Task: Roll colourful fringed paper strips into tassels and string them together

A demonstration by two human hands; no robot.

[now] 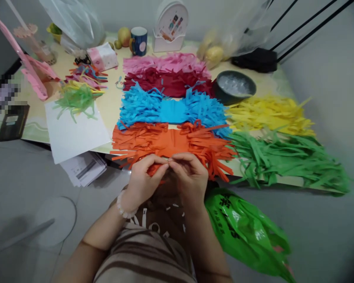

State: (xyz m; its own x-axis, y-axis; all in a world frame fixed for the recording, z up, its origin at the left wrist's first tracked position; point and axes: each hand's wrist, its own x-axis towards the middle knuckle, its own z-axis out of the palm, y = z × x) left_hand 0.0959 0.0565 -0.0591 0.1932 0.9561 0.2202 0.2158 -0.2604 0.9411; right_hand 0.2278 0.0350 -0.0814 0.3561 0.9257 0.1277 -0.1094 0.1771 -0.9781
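Observation:
My left hand and my right hand meet above my lap at the table's front edge. Both pinch at the fingertips around something too small to make out. Just beyond them lies a bundle of orange fringed paper, cut into strips at both ends with an uncut middle. Behind it come a blue fringed bundle, a dark red one and a pink one. On the right side lie yellow fringed paper and green fringed paper.
A dark bowl and a mug stand toward the back. Loose coloured strips lie partly on a white sheet at left. A green plastic bag hangs right of my lap. White scraps rest on my lap.

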